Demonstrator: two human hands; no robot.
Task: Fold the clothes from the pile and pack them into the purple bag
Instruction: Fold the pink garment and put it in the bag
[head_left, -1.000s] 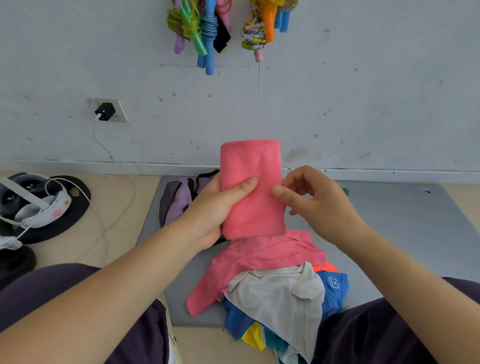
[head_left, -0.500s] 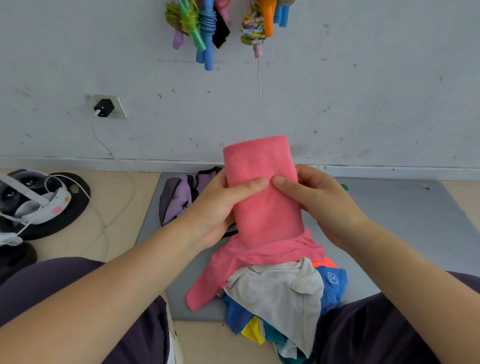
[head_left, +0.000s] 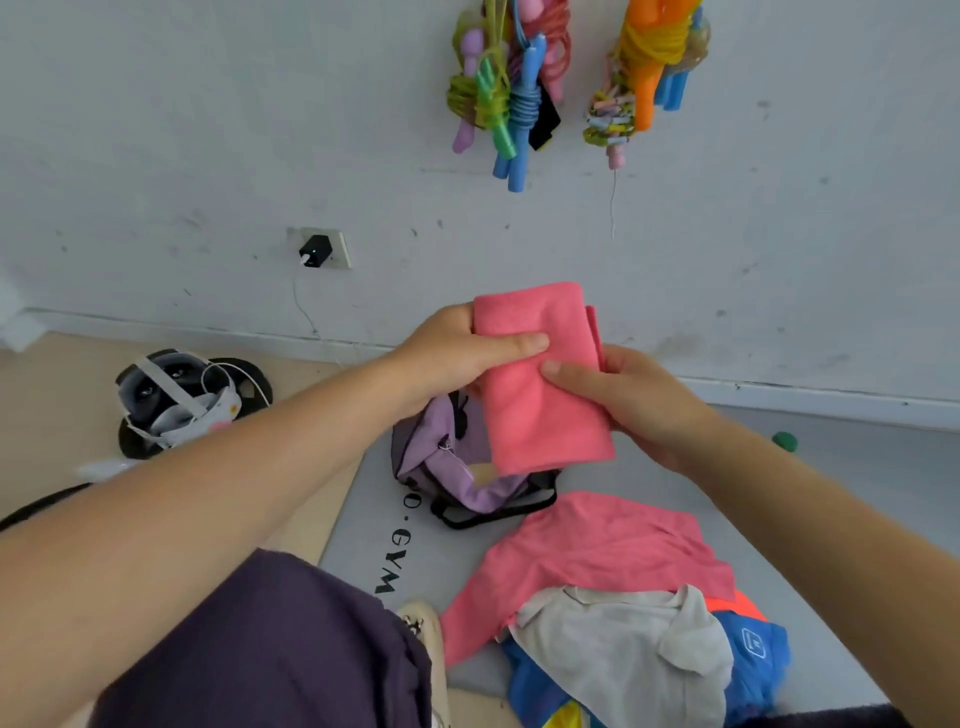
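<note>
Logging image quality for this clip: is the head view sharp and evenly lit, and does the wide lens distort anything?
Head view: soft, even daylight, no glare, only faint shadows; the folded pink cloth, left hand and right hand are reasonably sharp; wide-angle bending shows in the curved wall base and stretched forearms; the clothes pile at the bottom edge looks slightly soft.

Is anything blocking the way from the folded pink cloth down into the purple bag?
Nothing visible does. Both the left hand and the right hand hold the folded pink cloth directly above the purple bag, whose mouth looks open. The clothes pile lies nearer the person.
</note>
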